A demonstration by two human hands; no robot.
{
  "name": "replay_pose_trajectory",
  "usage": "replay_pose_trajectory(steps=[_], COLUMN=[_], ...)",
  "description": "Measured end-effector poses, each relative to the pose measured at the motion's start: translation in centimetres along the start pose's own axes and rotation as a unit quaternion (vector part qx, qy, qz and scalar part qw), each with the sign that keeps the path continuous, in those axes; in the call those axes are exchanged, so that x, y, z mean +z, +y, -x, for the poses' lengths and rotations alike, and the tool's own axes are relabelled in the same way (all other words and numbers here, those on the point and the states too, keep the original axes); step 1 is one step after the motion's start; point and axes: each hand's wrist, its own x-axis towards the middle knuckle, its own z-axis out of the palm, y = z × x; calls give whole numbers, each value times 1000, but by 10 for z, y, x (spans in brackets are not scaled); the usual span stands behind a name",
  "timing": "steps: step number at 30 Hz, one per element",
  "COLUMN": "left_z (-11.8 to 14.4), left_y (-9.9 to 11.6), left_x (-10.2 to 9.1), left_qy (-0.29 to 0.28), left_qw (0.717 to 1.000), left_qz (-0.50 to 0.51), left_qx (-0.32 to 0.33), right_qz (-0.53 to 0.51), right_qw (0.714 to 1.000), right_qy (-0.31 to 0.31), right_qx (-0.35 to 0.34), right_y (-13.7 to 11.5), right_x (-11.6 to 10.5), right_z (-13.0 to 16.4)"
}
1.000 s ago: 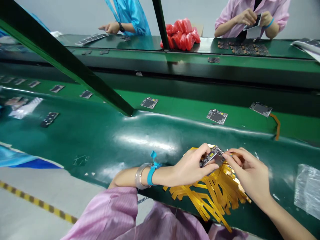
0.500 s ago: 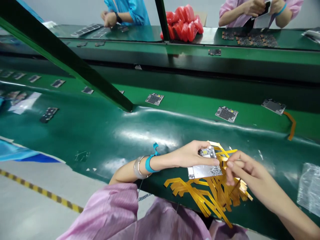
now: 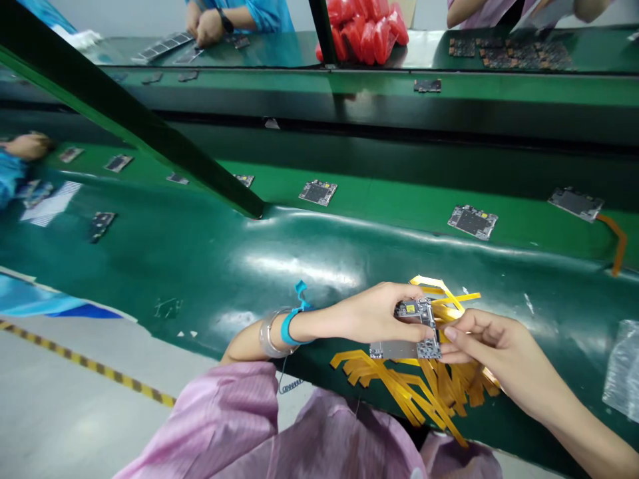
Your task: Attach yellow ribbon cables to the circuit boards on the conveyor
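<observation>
The left hand and the right hand meet over the near edge of the green counter, both closed on 1 small circuit board. The left fingers grip the board from its left side, thumb below and fingertips over its top; the right fingers pinch its right edge. The board is held just above a heap of yellow strips that lies on the counter and spills over its near edge. A blue wrist strap and a clear bangle sit on the left wrist, and pink sleeves show below. On the belt beyond, 3 more boards lie well apart: 1 at the middle, 1 to the right, and 1 at far right with an orange ribbon trailing from it. A clear bag lies on the counter to the right. Across the line, red packets are piled, and another person's hands rest at far left.
</observation>
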Motion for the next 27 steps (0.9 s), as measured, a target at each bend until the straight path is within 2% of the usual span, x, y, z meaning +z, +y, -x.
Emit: replay_pose_trajectory(steps=[7, 13, 18, 23, 27], left_z=[4, 1, -3, -6, -8], left_y=[1, -2, -7, -11, -14], left_x=[1, 7, 11, 7, 4], left_qy=[2, 36, 66, 81, 91], left_qw=[999, 999, 996, 991, 990], left_qz=[-16, -13, -61, -106, -101], left_qx=[-32, -26, -17, -21, -21], right_qz=[40, 42, 49, 64, 26], right_qw=[999, 999, 998, 997, 998], right_qy=[-23, -20, -36, -42, -46], right_qx=[-9, -16, -28, -16, -23], right_y=[1, 0, 1, 3, 6], right_x=[-2, 0, 3, 2, 4], right_z=[0, -1, -2, -2, -6])
